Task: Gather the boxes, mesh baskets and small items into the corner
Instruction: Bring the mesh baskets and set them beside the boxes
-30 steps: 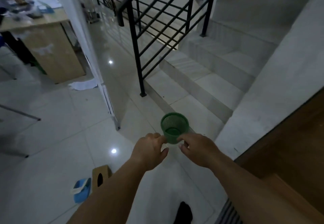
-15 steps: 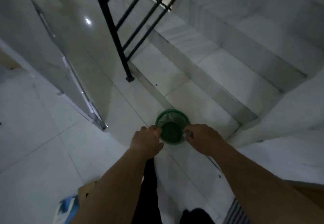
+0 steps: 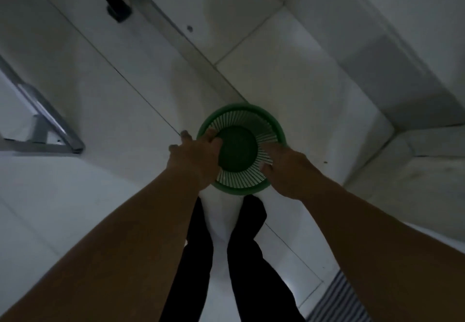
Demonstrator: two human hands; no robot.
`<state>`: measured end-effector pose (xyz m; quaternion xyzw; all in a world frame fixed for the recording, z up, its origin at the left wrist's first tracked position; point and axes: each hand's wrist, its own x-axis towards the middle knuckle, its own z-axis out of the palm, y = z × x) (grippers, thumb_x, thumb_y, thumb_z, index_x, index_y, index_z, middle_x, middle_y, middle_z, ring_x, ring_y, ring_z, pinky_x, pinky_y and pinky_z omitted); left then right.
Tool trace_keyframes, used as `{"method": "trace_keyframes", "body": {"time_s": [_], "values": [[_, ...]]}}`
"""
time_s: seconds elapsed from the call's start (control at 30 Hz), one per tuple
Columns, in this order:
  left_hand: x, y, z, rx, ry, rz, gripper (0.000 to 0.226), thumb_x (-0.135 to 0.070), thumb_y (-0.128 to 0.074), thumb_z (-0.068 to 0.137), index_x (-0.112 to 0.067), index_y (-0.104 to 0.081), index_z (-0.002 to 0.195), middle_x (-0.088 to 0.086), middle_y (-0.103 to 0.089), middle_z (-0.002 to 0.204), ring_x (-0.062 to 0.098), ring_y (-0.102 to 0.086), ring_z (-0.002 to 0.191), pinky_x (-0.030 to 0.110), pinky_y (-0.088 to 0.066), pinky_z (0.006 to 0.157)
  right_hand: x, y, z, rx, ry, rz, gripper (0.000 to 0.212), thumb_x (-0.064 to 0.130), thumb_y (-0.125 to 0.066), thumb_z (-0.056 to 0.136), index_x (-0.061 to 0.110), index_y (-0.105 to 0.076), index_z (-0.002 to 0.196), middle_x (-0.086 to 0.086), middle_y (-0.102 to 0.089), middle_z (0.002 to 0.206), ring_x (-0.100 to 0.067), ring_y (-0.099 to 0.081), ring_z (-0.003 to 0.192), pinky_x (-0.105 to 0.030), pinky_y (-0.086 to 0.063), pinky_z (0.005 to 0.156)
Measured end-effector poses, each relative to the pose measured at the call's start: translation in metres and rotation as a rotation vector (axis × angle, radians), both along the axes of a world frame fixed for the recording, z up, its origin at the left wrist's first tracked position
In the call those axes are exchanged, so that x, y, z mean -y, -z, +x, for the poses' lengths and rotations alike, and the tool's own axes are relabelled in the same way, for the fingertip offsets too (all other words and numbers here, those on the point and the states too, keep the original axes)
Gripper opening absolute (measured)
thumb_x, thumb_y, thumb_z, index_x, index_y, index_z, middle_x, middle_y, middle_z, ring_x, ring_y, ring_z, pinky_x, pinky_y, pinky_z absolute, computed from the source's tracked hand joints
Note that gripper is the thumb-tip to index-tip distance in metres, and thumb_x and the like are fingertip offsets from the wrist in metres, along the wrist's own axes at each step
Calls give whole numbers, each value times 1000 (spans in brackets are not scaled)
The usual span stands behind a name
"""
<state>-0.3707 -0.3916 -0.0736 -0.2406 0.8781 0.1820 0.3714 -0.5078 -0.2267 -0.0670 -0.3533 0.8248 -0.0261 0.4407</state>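
Observation:
A round green mesh basket [image 3: 241,120] with slotted sides is seen from straight above, just over the white floor tiles by the bottom stair step. My left hand [image 3: 195,156] grips its left rim, fingers hooked inside. My right hand [image 3: 286,168] holds the right rim, thumb over the slotted wall. The basket looks empty; its solid green bottom shows. Whether it touches the floor I cannot tell.
The first stair step [image 3: 289,70] runs diagonally behind the basket, and a wall corner [image 3: 392,130] rises at the right. The black railing post foot [image 3: 118,12] stands at upper left, a metal door frame [image 3: 45,125] at left. My dark trouser legs [image 3: 246,246] are below, a striped mat [image 3: 344,299] at bottom right.
My view has tipped down to look straight over the basket. Both hands carried the basket lower and closer to the step by the wall corner, still gripping it.

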Motion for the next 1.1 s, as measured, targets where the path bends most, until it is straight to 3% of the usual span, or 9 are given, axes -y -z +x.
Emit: {"method": "trace_keyframes", "body": {"time_s": [0.2, 0.4, 0.57, 0.73, 0.87, 1.1], "values": [[3, 79, 10, 102, -22, 74, 71, -49, -42, 98, -24, -7, 155, 1, 4, 164, 46, -8, 145, 60, -30, 111, -9, 79, 2, 75, 39, 109, 67, 37, -44, 101, 22, -9, 157, -10, -9, 163, -27, -15, 148, -52, -18, 119], [5, 78, 5, -28, -140, 138, 69, -45, -54, 95, -22, -23, 152, 9, -12, 160, 39, -27, 135, 51, -42, 104, -4, 81, -1, 30, 179, 8, 70, 36, -58, 91, 23, -27, 152, -11, -36, 152, -36, -39, 132, -53, -39, 107], [17, 50, 4, -90, -90, 38, 71, -51, -54, 92, -20, -29, 150, 10, -14, 159, 39, -28, 133, 49, -44, 99, 6, 56, 0, -96, 164, -26, 62, 32, -56, 94, 17, -34, 150, -16, -35, 151, -39, -41, 130, -53, -40, 105], [28, -18, 7, -131, -95, -50, 68, -55, -51, 93, -21, -31, 148, 9, -14, 160, 38, -31, 130, 46, -47, 94, 27, -13, 2, -210, 117, -20, 60, 37, -49, 97, 20, -29, 151, -8, -23, 158, -39, -39, 125, -45, -40, 100], [31, -109, 8, -206, -251, -94, 65, -52, -53, 93, -20, -36, 146, 9, -16, 160, 38, -32, 129, 47, -45, 94, 48, -103, -9, -277, 18, -22, 60, 37, -46, 99, 21, -24, 153, -5, -18, 161, -39, -36, 126, -45, -40, 99], [17, -304, 26, -359, -566, -204, 58, -48, -54, 93, -18, -44, 140, 10, -24, 156, 40, -32, 129, 49, -44, 96, 81, -291, -21, -499, -224, -232, 57, 34, -50, 97, 13, -34, 147, -11, -35, 151, -42, -44, 110, -44, -45, 84]]}}
